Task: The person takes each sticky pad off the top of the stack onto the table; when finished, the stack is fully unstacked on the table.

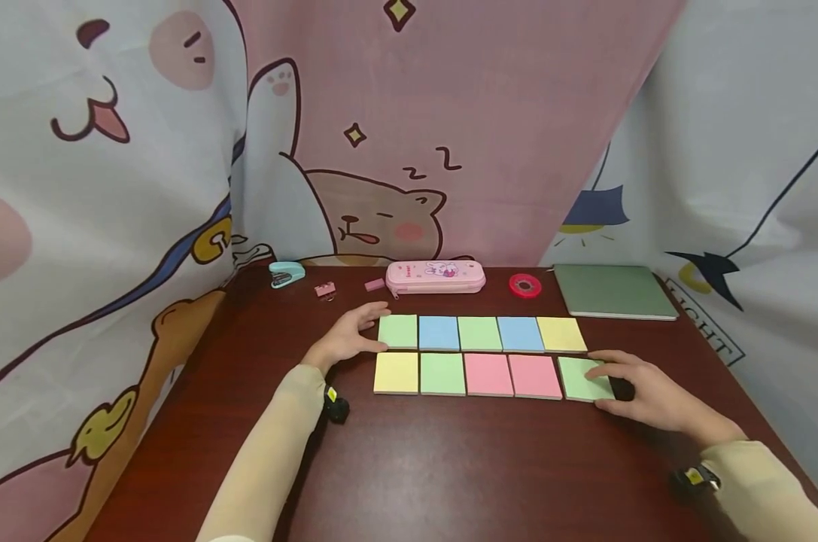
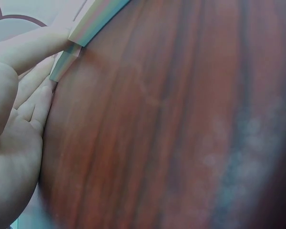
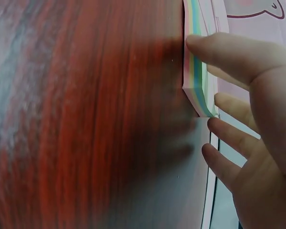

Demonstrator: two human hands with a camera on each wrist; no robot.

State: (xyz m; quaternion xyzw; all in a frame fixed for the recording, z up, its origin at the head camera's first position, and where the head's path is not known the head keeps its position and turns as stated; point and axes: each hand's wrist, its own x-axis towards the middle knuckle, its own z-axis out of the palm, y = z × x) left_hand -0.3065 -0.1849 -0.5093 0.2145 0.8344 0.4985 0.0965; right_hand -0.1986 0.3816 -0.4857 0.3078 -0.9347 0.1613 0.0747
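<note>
Flanking ten sticky-note pads [image 1: 479, 333]: 4 green, 2 blue, 2 yellow, 2 pink

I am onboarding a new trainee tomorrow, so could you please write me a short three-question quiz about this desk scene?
1. True or false: the left hand rests at the left end of the far row of sticky-note pads.
2. Which colour is the pad under the right hand? A pink, B blue, C green.
3. Fill in: between the pink pencil case and the green notebook lies a red ____.

Key: 1 true; 2 C, the green pad at the right end of the near row; 3 tape roll.
</note>
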